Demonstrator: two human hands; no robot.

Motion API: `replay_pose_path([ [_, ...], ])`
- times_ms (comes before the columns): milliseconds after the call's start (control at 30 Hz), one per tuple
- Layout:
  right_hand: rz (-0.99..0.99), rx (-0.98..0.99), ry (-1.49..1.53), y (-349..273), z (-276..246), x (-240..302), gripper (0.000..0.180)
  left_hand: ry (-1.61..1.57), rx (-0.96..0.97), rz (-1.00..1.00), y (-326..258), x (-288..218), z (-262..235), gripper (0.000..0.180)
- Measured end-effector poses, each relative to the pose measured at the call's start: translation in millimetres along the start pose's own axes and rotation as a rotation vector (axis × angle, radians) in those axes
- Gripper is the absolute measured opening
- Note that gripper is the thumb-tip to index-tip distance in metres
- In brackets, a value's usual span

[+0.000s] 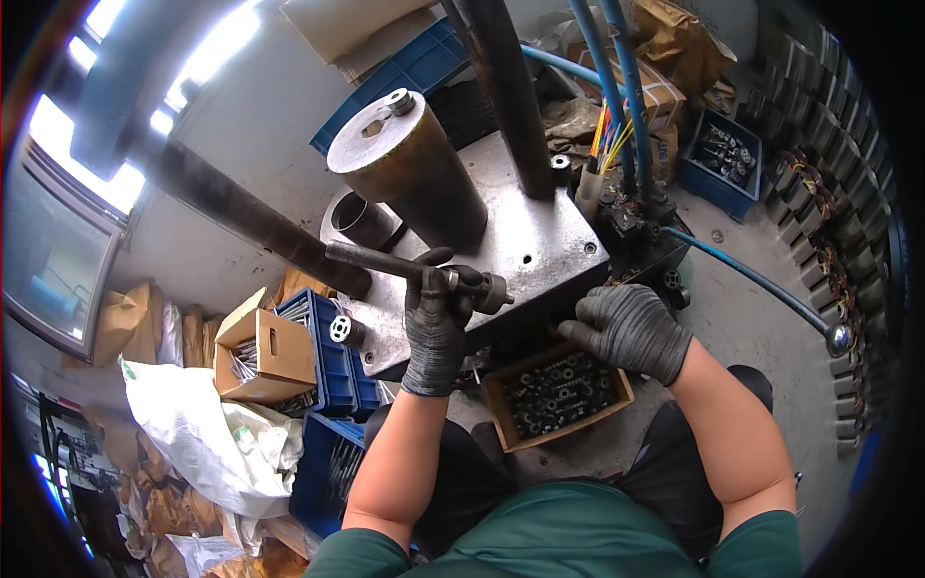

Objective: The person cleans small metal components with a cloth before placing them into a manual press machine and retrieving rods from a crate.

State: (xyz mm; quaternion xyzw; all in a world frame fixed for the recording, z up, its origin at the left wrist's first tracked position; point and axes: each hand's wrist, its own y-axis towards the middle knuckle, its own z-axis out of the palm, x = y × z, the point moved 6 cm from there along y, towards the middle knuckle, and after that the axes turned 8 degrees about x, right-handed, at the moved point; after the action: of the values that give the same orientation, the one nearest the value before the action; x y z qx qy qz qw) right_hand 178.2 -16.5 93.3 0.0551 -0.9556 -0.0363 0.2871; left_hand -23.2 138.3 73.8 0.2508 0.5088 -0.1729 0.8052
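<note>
My left hand [436, 328], in a dark grey knit glove, is closed around a dark metal bar tool [376, 258] over the front of a thick steel plate [535, 226]. At the tool's right end is a stubby round metal piece [493, 292] with a narrow tip. My right hand [636, 329], gloved alike, hangs just off the plate's front right edge. Its fingers are curled in, and whatever they may hold is hidden. Below and between the hands, an open cardboard box [511, 445] contains many small dark metal parts [564, 393].
A tall steel cylinder [434, 178] stands on the plate between two dark columns [511, 106]. Blue hoses [621, 106] and a ball-ended lever [836, 339] are at the right. Blue crates [332, 356] and a carton [265, 352] crowd the left; stacked metal parts [814, 212] line the far right.
</note>
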Motion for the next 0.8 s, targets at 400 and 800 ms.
replay_pose_path([
  [400,-0.053,0.381,0.0,-5.6,34.3,13.6,0.039,-0.279,0.049,0.036,-15.3,-19.1,4.0,0.051],
  [800,-0.131,0.228,-0.012,-3.3,40.4,27.5,0.043,0.011,-0.102,0.551,79.9,-166.4,26.7,0.028],
])
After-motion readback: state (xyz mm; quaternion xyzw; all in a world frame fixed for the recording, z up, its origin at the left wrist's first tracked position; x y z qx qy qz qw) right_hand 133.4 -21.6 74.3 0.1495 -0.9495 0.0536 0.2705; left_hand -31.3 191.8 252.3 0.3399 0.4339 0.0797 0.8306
